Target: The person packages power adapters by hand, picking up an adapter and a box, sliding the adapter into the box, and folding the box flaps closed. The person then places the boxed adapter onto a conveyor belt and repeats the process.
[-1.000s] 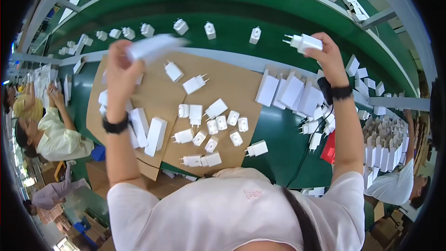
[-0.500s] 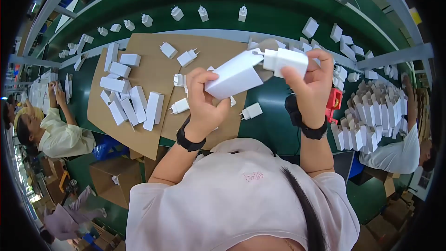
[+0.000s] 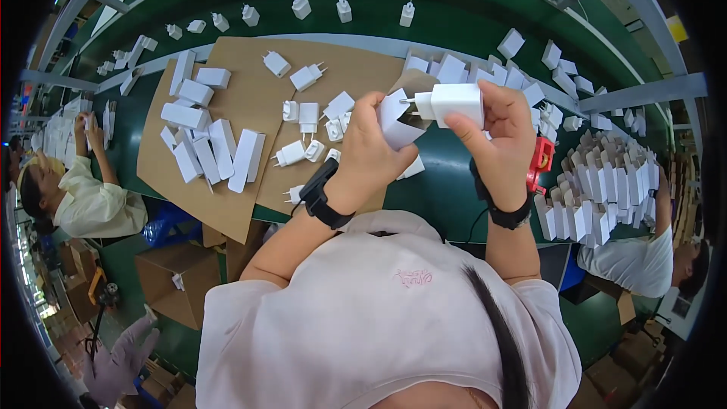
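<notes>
Right over the right-hand edge of the brown cardboard (image 3: 244, 110), the left hand (image 3: 375, 148) is curled around a small white box (image 3: 392, 123), its open mouth turned to the right, and the right hand (image 3: 501, 117) has a white charger (image 3: 460, 104) pinched between thumb and fingers, just past that same edge. Prongs lead, pointing left, and they're right at the mouth! Whether they touch its wall is too hard to call from this angle. This looks like a lining-up moment, and the neat way is to bring box and charger onto one straight line, prongs centred so neither tip snags the rim. The walls look thin, so a light left grip should keep the mouth square; squeeze hard and the opening may pinch. The flap wants to stay folded clear, and a steady push from the charger's blunt end beats a twist. Around them, closed-looking boxes (image 3: 247, 160) bunch on the cardboard's left part, loose chargers (image 3: 307, 76) scatter over its right part, and beyond its far edge a row of standing chargers (image 3: 344, 10) lines the green strip (image 3: 379, 29).
</notes>
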`<state>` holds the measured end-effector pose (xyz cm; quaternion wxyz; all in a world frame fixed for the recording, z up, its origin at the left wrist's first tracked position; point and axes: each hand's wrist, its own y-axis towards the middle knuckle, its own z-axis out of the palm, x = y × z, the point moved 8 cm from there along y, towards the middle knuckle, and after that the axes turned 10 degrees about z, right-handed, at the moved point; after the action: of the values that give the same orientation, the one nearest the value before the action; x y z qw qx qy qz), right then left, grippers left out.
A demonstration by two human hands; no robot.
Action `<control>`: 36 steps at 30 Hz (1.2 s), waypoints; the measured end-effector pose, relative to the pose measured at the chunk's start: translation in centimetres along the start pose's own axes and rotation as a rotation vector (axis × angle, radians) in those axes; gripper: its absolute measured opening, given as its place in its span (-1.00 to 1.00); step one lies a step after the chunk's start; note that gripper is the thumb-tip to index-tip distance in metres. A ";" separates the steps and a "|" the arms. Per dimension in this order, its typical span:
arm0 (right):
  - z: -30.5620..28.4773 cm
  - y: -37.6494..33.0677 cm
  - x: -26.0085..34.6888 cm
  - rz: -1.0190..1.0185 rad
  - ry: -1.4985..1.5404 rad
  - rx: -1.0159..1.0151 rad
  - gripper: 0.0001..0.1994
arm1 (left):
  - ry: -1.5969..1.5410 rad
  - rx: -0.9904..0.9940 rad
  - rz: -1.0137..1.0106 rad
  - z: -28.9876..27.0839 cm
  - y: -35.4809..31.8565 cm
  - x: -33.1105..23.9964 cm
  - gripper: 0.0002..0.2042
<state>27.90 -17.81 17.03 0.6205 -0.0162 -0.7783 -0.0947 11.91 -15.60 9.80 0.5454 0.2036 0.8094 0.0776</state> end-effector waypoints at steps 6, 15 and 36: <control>-1.2 -0.6 -0.1 -0.036 0.052 -0.085 -0.55 | -0.016 0.018 -0.058 -0.4 0.3 -0.5 -0.34; 0.3 -0.2 -0.7 -0.150 -0.013 0.003 -0.66 | 0.179 0.105 0.247 0.5 0.5 -3.0 -0.36; 0.5 -2.5 -4.0 -0.065 -0.077 0.069 -0.56 | -0.008 0.057 0.091 1.0 -2.4 -3.0 -0.35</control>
<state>27.97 -19.76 12.76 0.5868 0.0269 -0.8045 -0.0872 13.22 -19.06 11.09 0.5386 0.2558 0.7990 0.0783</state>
